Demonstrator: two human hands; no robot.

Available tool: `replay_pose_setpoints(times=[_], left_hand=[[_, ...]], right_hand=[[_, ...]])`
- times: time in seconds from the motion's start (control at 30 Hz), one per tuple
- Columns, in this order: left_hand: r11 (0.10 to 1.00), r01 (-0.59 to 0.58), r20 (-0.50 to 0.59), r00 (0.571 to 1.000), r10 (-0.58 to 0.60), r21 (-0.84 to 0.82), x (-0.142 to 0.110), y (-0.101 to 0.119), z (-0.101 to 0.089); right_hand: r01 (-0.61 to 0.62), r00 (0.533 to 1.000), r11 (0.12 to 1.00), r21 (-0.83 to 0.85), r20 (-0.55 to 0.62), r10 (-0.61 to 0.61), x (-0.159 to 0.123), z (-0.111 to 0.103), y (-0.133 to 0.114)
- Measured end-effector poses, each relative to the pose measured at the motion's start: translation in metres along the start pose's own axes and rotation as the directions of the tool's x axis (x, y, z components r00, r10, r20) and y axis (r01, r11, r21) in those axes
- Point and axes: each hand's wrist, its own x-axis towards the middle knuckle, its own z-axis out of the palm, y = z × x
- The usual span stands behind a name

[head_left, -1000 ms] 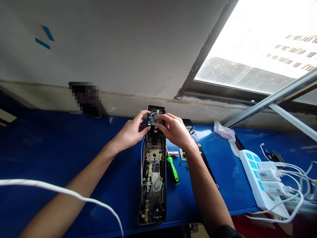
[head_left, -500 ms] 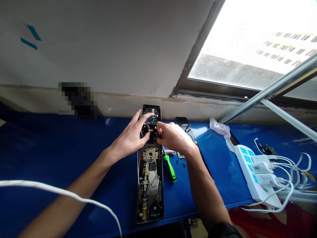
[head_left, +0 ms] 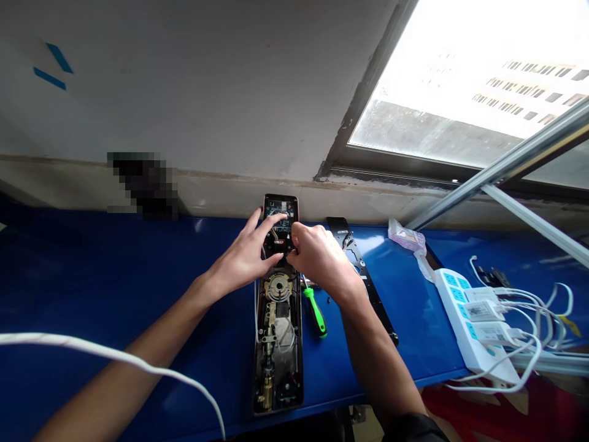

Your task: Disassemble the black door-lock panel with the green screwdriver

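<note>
Right hand [head_left: 318, 261] moved further onto the open door-lock panel [head_left: 278, 347], its pinch hidden; left hand [head_left: 243, 261] spread beside the 12 o'clock circuit board [head_left: 278, 212].

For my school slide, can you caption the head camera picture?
Left hand and right hand reach into an opened electronic door lock on a blue bench beside a green-handled screwdriver.

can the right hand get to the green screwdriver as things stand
Probably yes: the right hand is close to the screwdriver, whose green handle lies uncovered beside the open door lock.
</note>
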Motion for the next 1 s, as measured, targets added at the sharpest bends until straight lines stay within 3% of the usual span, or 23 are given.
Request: replay_pose_setpoints(times=[0.23, 0.47, 0.67, 1.0], left_hand=[[0.998, -0.036, -0.031, 0.999, 0.035, -0.053, 0.0, 0.003, 0.001], [0.993, -0.078, -0.043, 0.996, 0.075, -0.083, 0.001, 0.001, -0.002], [0.998, -0.047, -0.038, 0.998, 0.045, -0.052, 0.0, 0.005, 0.0], [0.999, -0.035, -0.039, 0.999, 0.034, -0.033, 0.0, 0.0, 0.004]], right_hand=[[-0.015, 0.999, 0.999, 0.048, -0.051, 0.017, -0.003, -0.003, -0.004], [-0.042, 0.959, 0.987, 0.156, -0.272, 0.083, -0.013, 0.04, -0.005], [0.125, 0.899, 0.973, 0.196, -0.438, -0.027, -0.013, 0.071, 0.003], [0.304, 0.803, 0.928, 0.217, -0.582, -0.127, -0.007, 0.077, 0.01]])
